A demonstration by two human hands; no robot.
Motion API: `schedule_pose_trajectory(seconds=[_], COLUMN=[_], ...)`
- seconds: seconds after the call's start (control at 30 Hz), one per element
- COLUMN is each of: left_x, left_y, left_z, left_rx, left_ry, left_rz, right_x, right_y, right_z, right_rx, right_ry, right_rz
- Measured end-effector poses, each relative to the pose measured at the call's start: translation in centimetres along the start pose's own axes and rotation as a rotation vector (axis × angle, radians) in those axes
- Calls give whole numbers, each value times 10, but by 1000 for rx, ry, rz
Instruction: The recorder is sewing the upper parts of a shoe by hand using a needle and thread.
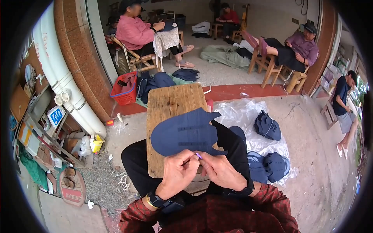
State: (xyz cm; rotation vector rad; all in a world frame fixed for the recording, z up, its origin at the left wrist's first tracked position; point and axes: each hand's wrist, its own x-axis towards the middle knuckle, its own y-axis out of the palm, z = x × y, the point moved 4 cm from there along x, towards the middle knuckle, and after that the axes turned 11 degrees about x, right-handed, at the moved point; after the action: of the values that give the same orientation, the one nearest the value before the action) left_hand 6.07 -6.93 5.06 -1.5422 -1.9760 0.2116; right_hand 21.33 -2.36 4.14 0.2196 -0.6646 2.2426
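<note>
The left hand [179,171] and right hand [220,170] meet just near of the wooden counter [171,101], fingertips pinched together over a tiny purple bit [198,155], likely a needle's end or a thread tip; it is too small to say which. Both grips look closed on it and on the near edge of the cloth piece [185,133], which lies flat on the counter's near half, its far end pointing right.

The weak point, I'd judge, is that pinch. The purple bit is so small that a slight slackening of either hand could let it slip and drop into the lap or onto the gravel below, where it would be hard to find. If it is a needle, the fingers are so close together that one could get pricked. The cloth is held only at its near edge, so a tug toward the body might drag it off the counter.

The cloth piece is dark blue, shaped like a broad mitten or shoe upper with a notch at the far right end, and carries two short darker bands across it. It looks thin and limp. More blue pieces [268,126] sit in heaps on a plastic sheet [241,110] on the floor to the right; a red basket [125,90] stands far left.
</note>
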Motion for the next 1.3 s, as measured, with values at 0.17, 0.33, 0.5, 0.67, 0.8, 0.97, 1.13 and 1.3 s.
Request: schedule_pose_trajectory(seconds=[0.17,0.33,0.5,0.67,0.8,0.97,1.13,1.3], left_x=[-2,-5,-7,-10,-10,-8,-5,-4], left_y=[1,3,6,8,9,10,9,11], left_z=[2,2,5,6,12,13,12,7], left_rx=[23,93,-10,-19,-73,-67,-81,-7], left_ry=[111,178,93,63,-11,-23,-64,-18], left_rz=[-13,43,23,25,-1,81,72,24], right_x=[1,5,6,5,9,7,3,1], right_y=[1,-3,-4,-4,-5,-5,-3,0], right_z=[2,5,3,-2,-6,-6,-5,-11], right_rx=[111,163,267,167,208,315,306,147], right_ry=[59,102,140,95,132,231,151,74], right_rz=[117,196,216,287,252,355,295,194])
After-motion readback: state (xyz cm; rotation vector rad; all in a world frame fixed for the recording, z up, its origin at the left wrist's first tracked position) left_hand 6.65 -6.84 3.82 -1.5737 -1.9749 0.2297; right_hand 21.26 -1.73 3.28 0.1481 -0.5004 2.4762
